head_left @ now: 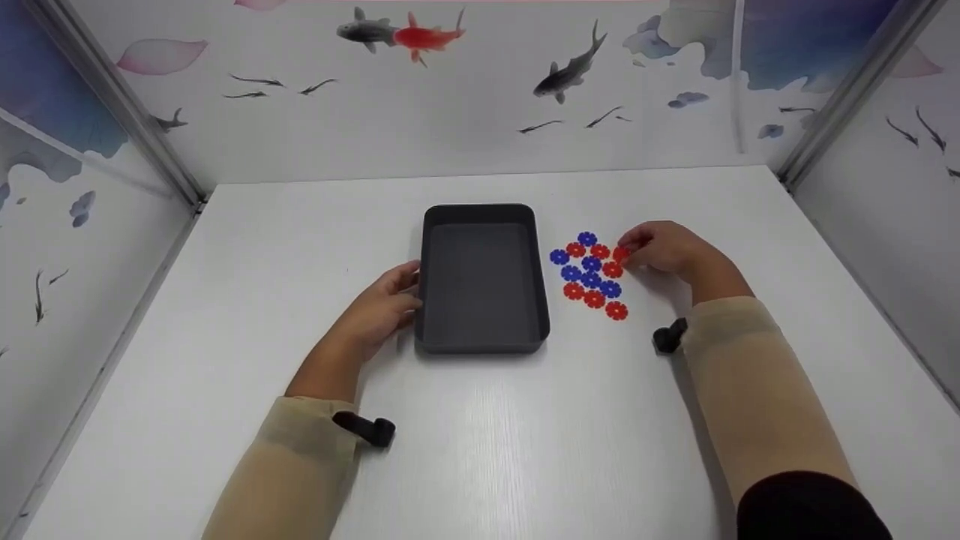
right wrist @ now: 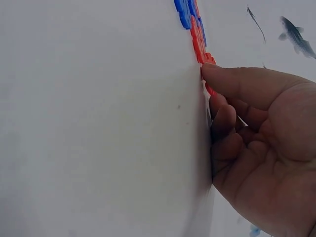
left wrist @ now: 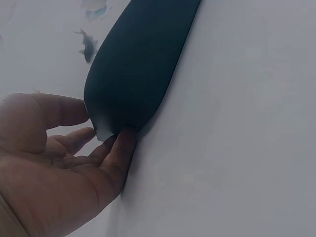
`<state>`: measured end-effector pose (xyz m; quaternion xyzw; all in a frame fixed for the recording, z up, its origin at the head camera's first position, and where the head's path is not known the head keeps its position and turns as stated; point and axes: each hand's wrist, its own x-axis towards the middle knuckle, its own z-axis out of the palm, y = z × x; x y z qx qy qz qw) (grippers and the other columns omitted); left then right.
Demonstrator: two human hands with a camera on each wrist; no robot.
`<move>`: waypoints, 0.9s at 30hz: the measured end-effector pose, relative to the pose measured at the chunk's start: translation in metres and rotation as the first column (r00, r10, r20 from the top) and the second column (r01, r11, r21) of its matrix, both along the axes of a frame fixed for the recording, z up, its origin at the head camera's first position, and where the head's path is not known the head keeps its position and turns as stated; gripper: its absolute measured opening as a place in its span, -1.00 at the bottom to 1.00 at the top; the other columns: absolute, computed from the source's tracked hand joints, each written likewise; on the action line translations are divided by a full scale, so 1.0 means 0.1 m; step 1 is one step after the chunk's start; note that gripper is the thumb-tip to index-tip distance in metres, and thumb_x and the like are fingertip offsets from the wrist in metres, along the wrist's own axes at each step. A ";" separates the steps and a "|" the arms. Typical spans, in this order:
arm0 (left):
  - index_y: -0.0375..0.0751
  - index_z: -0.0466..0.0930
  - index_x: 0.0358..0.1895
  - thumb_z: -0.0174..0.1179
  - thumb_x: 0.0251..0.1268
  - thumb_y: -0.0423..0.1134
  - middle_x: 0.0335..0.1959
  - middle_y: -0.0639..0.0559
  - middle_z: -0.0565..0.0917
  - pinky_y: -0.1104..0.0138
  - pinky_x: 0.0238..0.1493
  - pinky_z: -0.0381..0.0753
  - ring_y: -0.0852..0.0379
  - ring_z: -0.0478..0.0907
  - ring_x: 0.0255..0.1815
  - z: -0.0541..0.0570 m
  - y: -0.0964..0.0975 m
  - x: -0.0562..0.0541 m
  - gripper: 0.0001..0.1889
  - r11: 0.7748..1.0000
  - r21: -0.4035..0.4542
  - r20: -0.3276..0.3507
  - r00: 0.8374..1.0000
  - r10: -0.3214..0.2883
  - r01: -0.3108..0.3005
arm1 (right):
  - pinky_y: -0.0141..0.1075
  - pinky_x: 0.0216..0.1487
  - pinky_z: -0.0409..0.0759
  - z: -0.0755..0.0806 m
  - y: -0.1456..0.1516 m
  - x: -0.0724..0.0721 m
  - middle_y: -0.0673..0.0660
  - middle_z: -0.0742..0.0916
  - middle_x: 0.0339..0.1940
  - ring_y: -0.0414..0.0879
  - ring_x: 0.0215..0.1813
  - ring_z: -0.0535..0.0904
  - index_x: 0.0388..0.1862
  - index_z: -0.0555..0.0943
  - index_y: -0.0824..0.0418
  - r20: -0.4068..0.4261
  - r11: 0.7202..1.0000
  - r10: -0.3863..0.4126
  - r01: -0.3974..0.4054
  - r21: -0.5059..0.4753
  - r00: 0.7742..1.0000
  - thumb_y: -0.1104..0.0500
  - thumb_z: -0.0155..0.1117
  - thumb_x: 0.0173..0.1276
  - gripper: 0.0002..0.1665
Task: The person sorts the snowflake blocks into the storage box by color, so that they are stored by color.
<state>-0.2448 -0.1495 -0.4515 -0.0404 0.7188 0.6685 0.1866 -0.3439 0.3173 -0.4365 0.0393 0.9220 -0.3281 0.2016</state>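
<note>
Left hand (head_left: pixel 379 311) kinda loose against the tray (head_left: pixel 484 292), right hand (head_left: pixel 670 249) pinching a red disc (head_left: pixel 621 253) near the far table edge (head_left: pixel 360 184).

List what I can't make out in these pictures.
Head view: part of the red piece at the right hand, covered by that hand.
Left wrist view: the dark tray's inside, hidden by its outer wall; its upper end, cut off by the top edge.
Right wrist view: a blue piece, cut off by the top edge.
</note>
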 end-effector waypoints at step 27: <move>0.01 0.14 0.73 0.05 0.47 -0.41 0.72 -0.02 0.24 0.06 0.52 0.49 -0.03 0.41 0.59 -0.01 -0.05 -0.02 -0.22 0.999 -0.018 -0.022 0.999 -0.042 0.042 | -0.31 0.30 0.71 0.38 -0.61 0.02 0.10 0.71 0.22 0.07 0.30 0.67 0.38 0.63 0.10 0.018 0.810 -0.140 0.125 -0.573 0.990 0.02 0.36 0.56 -0.53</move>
